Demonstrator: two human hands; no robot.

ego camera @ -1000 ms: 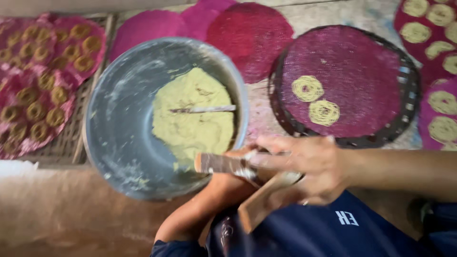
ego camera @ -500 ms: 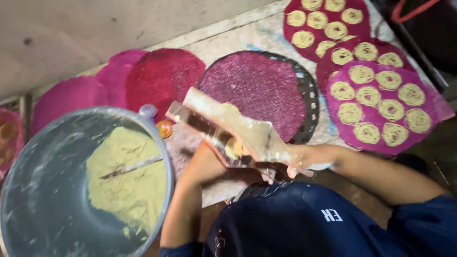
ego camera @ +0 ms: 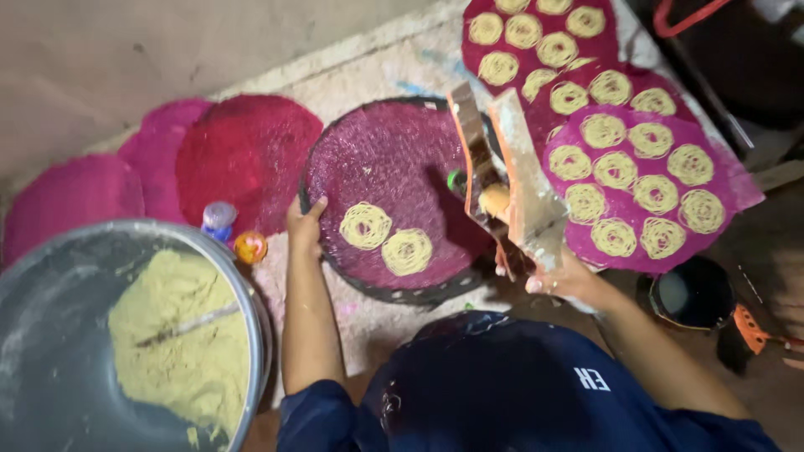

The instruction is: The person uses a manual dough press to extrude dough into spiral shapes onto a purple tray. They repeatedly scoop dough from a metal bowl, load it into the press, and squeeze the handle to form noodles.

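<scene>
Half a second ago both my hands were on the wooden press, held low and flat across my lap; now only my right hand (ego camera: 557, 272) grasps it, tipped upright, while my left hand (ego camera: 306, 224) has gone to the tray (ego camera: 394, 180). Taking that tray as the landmark: far left of it sits the big metal bowl (ego camera: 50, 335) with a slab of yellow dough (ego camera: 180, 335), near enough to refill from. Between bowl and tray stand a small capped bottle (ego camera: 219, 219) and an orange ball (ego camera: 250, 247). Behind them, left of the tray, empty pink mats (ego camera: 243, 151) overlap on the floor. My left fingers curl over the tray's left rim, thumb on top, I judge to steady or turn it. On the tray's near part lie two yellow spirals (ego camera: 387, 238). At its right edge the press (ego camera: 502, 180) stands above the mat, dough showing at its mouth, my right hand clenched round the lower handles. Right of the tray, filled mats (ego camera: 645, 184) carry many spirals, and a dark bowl (ego camera: 691, 293) sits nearer me.
</scene>
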